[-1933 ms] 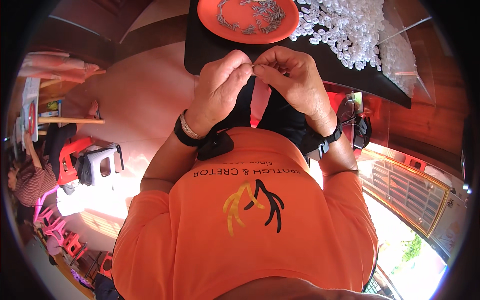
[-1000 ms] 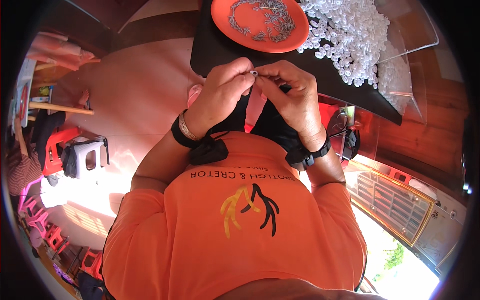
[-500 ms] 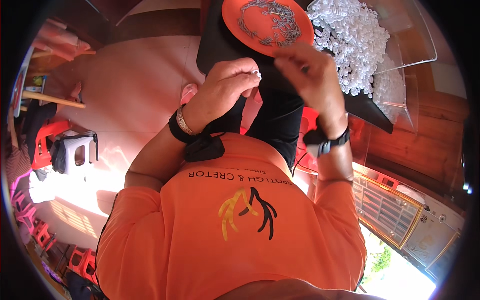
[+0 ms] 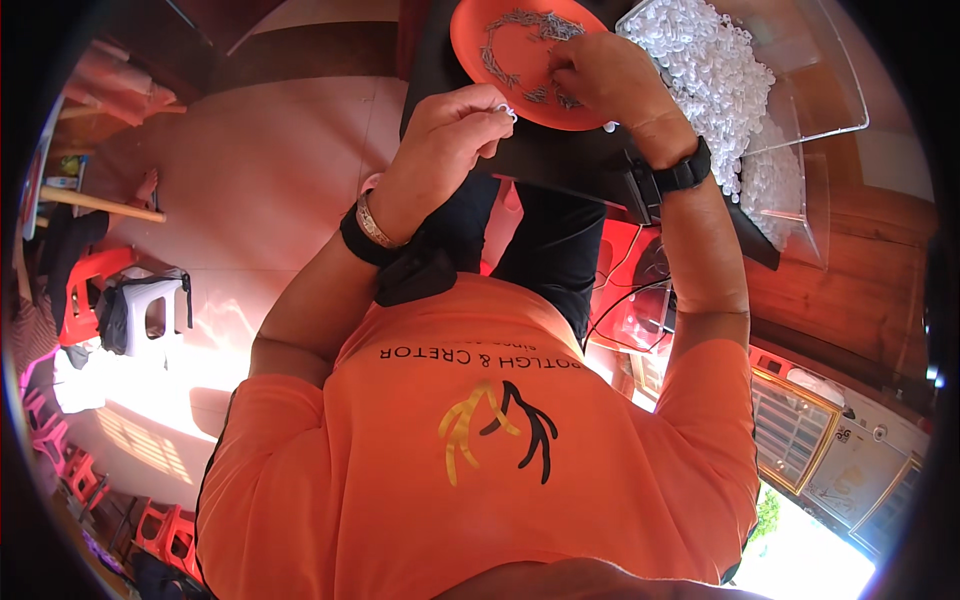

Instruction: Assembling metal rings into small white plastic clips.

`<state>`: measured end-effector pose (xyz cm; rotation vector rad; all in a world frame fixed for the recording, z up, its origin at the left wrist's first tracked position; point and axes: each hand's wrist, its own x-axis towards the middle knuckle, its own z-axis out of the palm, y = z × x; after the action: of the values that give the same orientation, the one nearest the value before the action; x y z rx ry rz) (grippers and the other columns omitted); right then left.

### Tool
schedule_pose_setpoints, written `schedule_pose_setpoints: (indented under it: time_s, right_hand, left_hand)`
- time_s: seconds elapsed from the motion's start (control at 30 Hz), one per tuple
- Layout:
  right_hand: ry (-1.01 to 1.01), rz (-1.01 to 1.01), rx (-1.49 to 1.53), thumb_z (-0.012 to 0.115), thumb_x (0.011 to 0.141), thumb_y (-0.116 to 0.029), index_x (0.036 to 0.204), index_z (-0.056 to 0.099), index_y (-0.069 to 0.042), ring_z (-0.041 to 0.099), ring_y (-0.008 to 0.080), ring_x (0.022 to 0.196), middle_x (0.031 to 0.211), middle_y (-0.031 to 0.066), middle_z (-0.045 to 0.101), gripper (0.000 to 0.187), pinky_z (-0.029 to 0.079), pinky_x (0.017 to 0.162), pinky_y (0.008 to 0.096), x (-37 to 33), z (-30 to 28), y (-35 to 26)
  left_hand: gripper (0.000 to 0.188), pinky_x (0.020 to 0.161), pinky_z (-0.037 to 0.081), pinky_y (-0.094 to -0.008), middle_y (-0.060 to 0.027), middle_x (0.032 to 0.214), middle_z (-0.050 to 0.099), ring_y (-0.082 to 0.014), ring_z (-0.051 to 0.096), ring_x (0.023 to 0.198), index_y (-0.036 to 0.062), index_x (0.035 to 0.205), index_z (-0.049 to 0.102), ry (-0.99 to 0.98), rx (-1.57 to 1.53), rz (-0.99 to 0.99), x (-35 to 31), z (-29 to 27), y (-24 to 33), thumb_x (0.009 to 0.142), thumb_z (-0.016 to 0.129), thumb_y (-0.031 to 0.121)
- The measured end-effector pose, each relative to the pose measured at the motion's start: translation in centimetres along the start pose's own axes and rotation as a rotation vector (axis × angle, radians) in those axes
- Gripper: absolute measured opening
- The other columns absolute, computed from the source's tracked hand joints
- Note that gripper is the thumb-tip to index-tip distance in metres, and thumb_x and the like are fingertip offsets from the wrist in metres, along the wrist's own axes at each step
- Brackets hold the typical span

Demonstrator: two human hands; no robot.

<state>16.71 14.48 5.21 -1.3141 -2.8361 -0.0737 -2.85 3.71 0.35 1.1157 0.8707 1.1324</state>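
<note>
Between the thumb and fingers of my left hand (image 4: 458, 132) is a small white plastic clip (image 4: 507, 112), held just in front of the orange plate (image 4: 478, 75). Many short grey nails (image 4: 525, 20) lie on that plate in a loose ring. My right hand (image 4: 615, 85) reaches over the plate's right side, its fingertips bent together down among the nails. What those fingertips hold, if anything, is too small to make out. To the right of this hand lies a large heap of white plastic clips (image 4: 700, 85).
The plate and the clip heap rest on a dark tabletop (image 4: 560, 160). A clear plastic bin wall (image 4: 815, 130) rises at the right of the heap. Below the table edge is a red stool (image 4: 622, 300) with a black cable. More stools (image 4: 150, 305) stand on the floor at left.
My right hand has moved forward onto the plate, fingertips now at the nails. The left hand has shifted slightly forward and left, still holding the white clip.
</note>
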Motion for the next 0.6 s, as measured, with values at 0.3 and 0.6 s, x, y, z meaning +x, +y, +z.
schedule_pose_setpoints:
  time_s: [0.3,0.6]
  right_hand:
    - [0.053,-0.146,-0.104,0.059,0.075,-0.015,0.081,0.062,-0.006,0.061,0.0351,0.075,0.075,0.0141,0.064,0.012,0.049,0.065,0.0428,0.6,0.5,0.4]
    - [0.055,-0.093,0.063,0.057,0.077,-0.012,0.088,0.063,-0.003,0.062,0.0348,0.079,0.081,0.0151,0.065,0.014,0.049,0.068,0.0413,-0.4,1.4,1.1]
  left_hand:
    - [0.018,0.045,0.025,-0.0187,0.0031,0.06,0.049,-0.003,0.039,0.05,0.0053,0.077,0.056,-0.004,-0.06,-0.079,0.3,-0.3,0.4,0.088,0.052,0.019]
    - [0.018,0.044,0.023,-0.018,0.0035,0.06,0.048,-0.0015,0.038,0.05,0.0056,0.08,0.056,0.003,-0.051,-0.028,0.2,-0.3,0.0,0.089,0.05,0.02]
